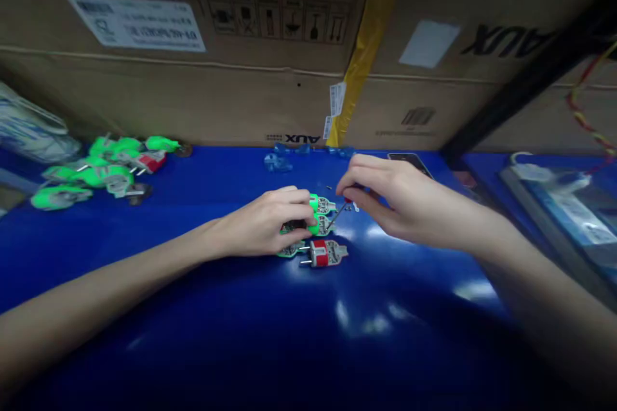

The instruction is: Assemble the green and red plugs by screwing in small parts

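Observation:
My right hand [385, 196] is closed round the red handle of a screwdriver [339, 214], whose shaft slants down to the left. Its tip meets an open green plug [322, 225]. My left hand [274, 221] has its fingers bent on that plug's left side, holding it on the blue table. Just behind lies another green plug [324, 204], and a further green one [290, 248] is partly covered by my left hand. In front, a red and grey plug [326, 253] lies with its pins to the left. Small screws [348, 208] lie near the screwdriver.
A pile of green plugs [103, 167], with a red one among them, lies at the back left. Blue plastic pieces [278, 162] and a dark phone-like object [411, 162] lie before large cardboard boxes [216, 99]. A dark post [506, 70] slants at the right.

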`<state>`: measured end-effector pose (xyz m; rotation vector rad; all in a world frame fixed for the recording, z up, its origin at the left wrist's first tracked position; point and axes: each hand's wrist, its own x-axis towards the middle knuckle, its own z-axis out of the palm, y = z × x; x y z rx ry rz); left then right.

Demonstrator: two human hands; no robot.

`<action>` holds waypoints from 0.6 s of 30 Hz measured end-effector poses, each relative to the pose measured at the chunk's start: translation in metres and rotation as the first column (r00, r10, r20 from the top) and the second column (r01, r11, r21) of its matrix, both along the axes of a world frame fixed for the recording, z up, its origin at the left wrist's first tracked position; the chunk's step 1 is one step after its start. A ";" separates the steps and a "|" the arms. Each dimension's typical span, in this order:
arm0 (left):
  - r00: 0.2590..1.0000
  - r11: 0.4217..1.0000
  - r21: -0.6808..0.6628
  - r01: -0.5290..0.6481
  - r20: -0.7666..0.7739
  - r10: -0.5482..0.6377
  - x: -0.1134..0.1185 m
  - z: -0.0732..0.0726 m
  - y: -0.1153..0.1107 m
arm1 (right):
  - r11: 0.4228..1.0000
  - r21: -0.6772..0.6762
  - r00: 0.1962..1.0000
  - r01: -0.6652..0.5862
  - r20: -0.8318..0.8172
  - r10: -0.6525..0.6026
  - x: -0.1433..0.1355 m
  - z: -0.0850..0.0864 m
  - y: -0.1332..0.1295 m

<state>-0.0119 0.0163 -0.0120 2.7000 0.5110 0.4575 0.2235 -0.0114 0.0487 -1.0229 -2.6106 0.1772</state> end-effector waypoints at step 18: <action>1.000 0.998 0.055 -0.010 0.007 0.010 0.001 -0.002 0.000 | 0.996 -0.083 0.992 0.041 0.120 -0.031 -0.005 0.001 -0.011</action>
